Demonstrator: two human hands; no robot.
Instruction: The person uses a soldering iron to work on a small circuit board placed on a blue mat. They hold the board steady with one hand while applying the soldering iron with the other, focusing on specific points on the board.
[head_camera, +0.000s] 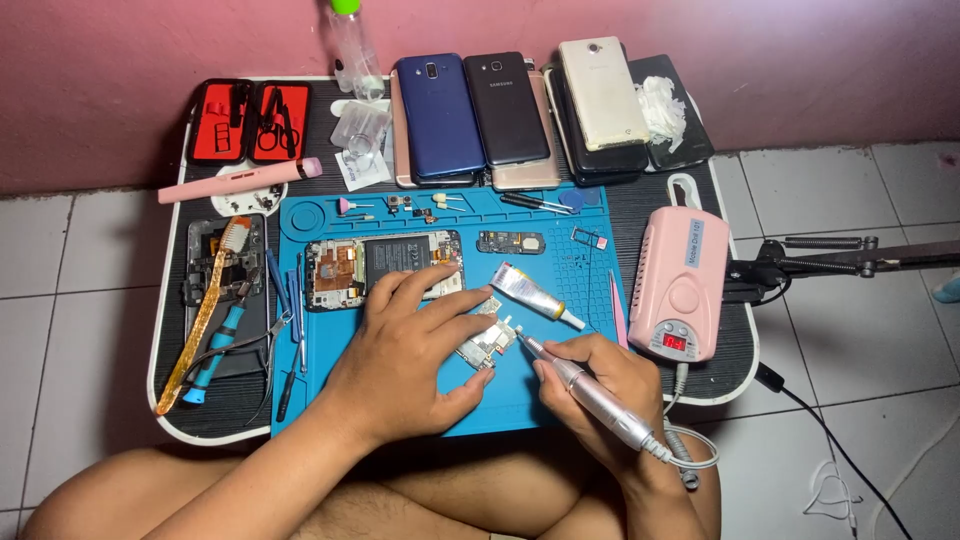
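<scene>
Covered, cropped and too small to read

The left hand (410, 345) covers most of the small silver circuit board (487, 343) and the opened phone's lower edge (385, 270). The clear plastic bottle with green cap (352, 45) is cut by the top edge. Tiny parts on the blue silicone mat (420, 207) are too small to identify.

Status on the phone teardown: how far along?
Done: opened phone lies back-off on the blue mat, circuit board out. In hand: left hand pins the board, right hand applies the rotary tool. Left: reassembly; glue tube capped.
</scene>
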